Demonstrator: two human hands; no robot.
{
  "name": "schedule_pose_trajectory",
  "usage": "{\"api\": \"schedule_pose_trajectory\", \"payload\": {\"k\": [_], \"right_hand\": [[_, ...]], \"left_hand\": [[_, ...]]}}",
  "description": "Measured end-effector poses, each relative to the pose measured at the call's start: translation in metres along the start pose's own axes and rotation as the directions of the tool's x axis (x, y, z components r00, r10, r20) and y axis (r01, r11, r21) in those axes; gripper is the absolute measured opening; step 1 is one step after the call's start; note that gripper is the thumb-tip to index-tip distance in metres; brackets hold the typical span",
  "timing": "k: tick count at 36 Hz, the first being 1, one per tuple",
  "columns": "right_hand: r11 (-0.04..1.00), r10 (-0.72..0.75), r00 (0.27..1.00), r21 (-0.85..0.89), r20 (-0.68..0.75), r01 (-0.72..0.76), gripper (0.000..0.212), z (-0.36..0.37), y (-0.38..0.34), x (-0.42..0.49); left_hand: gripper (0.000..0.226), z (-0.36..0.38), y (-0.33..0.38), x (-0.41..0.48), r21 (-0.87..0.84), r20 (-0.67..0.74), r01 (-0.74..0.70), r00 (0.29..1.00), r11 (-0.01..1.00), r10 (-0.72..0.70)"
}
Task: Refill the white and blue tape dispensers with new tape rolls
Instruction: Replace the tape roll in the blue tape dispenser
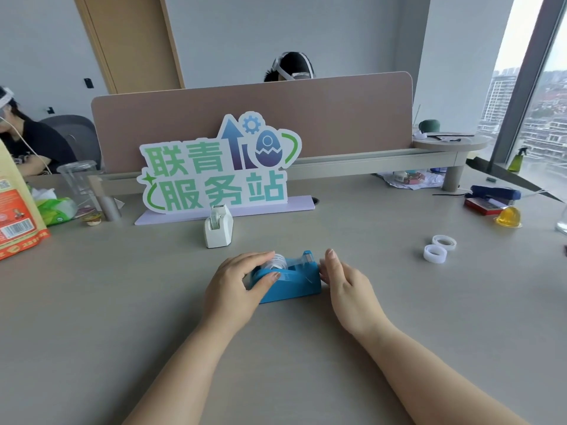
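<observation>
The blue tape dispenser [294,282] lies on the grey desk [122,302] in front of me, with a clear tape roll [277,261] seated in it. My left hand [237,282] wraps its left end, thumb on the front side and fingers over the roll. My right hand [343,280] stands edge-on against its right end, fingers straight and together, holding nothing. The white tape dispenser [218,227] stands upright behind, untouched, with tape showing at its top. Two loose rolls [439,248] lie to the right.
A printed sign [214,167] on a lilac base stands behind the dispensers, before a pink divider. An orange bag [18,210], tissues and a plastic cup [78,179] are at left. A stapler [494,194], yellow jelly cup [509,217] and glass sit at right. Two people sit beyond.
</observation>
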State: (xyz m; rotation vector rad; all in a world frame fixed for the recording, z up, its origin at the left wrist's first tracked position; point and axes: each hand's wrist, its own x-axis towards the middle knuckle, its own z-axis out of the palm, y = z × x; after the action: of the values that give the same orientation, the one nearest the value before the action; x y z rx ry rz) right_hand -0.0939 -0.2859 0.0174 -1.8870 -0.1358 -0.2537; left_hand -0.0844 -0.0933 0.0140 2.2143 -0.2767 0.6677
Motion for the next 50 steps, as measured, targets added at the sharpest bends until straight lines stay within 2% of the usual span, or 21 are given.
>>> {"api": "schedule_pose_trajectory", "payload": {"k": [2, 5, 8, 11, 13, 15, 18, 21, 25, 29, 34, 40, 42, 45, 48, 50], "right_hand": [[0.996, 0.016, 0.999, 0.088, -0.029, -0.013, 0.077, 0.004, 0.000, 0.001], [0.996, 0.000, 1.000, 0.094, -0.016, 0.001, 0.064, 0.006, 0.000, 0.000], [1.000, -0.023, 1.000, -0.003, 0.020, 0.023, 0.065, 0.003, 0.000, 0.001], [0.993, -0.041, 0.999, -0.114, -0.006, 0.040, 0.059, 0.002, 0.000, 0.000], [0.992, -0.014, 1.000, -0.127, -0.013, 0.012, 0.057, 0.003, 0.002, 0.001], [0.998, 0.051, 0.998, -0.034, -0.029, -0.052, 0.055, 0.005, 0.006, 0.005], [0.951, 0.185, 0.981, 0.263, -0.054, -0.165, 0.048, 0.003, 0.006, 0.010], [0.934, 0.203, 0.978, 0.311, -0.054, -0.177, 0.050, 0.000, 0.003, 0.010], [0.957, 0.173, 0.984, 0.241, -0.041, -0.158, 0.046, 0.000, 0.000, 0.006], [0.996, 0.085, 0.996, 0.006, -0.009, -0.085, 0.037, -0.001, -0.002, 0.001], [0.983, -0.033, 0.979, -0.171, 0.203, 0.068, 0.034, 0.023, -0.013, -0.011], [0.853, -0.120, 0.857, -0.390, 0.501, 0.347, 0.042, 0.072, -0.033, -0.023], [0.829, -0.140, 0.831, -0.396, 0.539, 0.396, 0.044, 0.088, -0.041, -0.023], [0.835, -0.141, 0.806, -0.369, 0.574, 0.408, 0.040, 0.115, -0.049, -0.019], [0.852, -0.128, 0.812, -0.356, 0.569, 0.384, 0.037, 0.135, -0.053, -0.011], [0.844, -0.133, 0.810, -0.363, 0.571, 0.395, 0.040, 0.144, -0.054, -0.003]], "left_hand": [[0.034, 0.001, -0.001, 0.000, -0.005, 0.004, 0.005, 1.000, 1.000, -0.005], [0.034, 0.000, -0.001, 0.000, -0.007, 0.015, 0.020, 1.000, 1.000, -0.020], [0.035, 0.001, -0.001, 0.001, -0.010, 0.019, 0.021, 1.000, 1.000, -0.021], [0.037, 0.003, -0.001, 0.000, -0.038, 0.013, 0.021, 1.000, 0.999, -0.021], [0.043, 0.003, 0.000, -0.001, -0.105, 0.020, 0.079, 0.997, 0.991, -0.078], [0.057, 0.001, -0.002, -0.003, -0.140, 0.098, 0.191, 0.979, 0.972, -0.178], [0.072, -0.003, -0.006, -0.006, -0.182, 0.297, 0.372, 0.903, 0.910, -0.309], [0.072, -0.006, -0.009, -0.008, -0.096, 0.319, 0.376, 0.889, 0.921, -0.330], [0.061, -0.011, -0.004, -0.017, -0.023, 0.230, 0.367, 0.907, 0.930, -0.352], [0.048, -0.021, 0.002, -0.031, 0.053, 0.088, 0.378, 0.920, 0.924, -0.381], [0.047, -0.044, -0.004, -0.047, 0.122, -0.093, 0.475, 0.880, 0.872, -0.466], [0.050, -0.077, -0.021, -0.059, 0.115, -0.282, 0.580, 0.797, 0.806, -0.534], [0.053, -0.085, -0.029, -0.061, 0.108, -0.293, 0.586, 0.791, 0.803, -0.537], [0.056, -0.097, -0.044, -0.064, 0.061, -0.211, 0.554, 0.821, 0.831, -0.531], [0.041, -0.107, -0.058, -0.066, 0.031, -0.089, 0.512, 0.857, 0.859, -0.507], [0.037, -0.108, -0.066, -0.064, 0.022, -0.073, 0.497, 0.866, 0.868, -0.494]]}}
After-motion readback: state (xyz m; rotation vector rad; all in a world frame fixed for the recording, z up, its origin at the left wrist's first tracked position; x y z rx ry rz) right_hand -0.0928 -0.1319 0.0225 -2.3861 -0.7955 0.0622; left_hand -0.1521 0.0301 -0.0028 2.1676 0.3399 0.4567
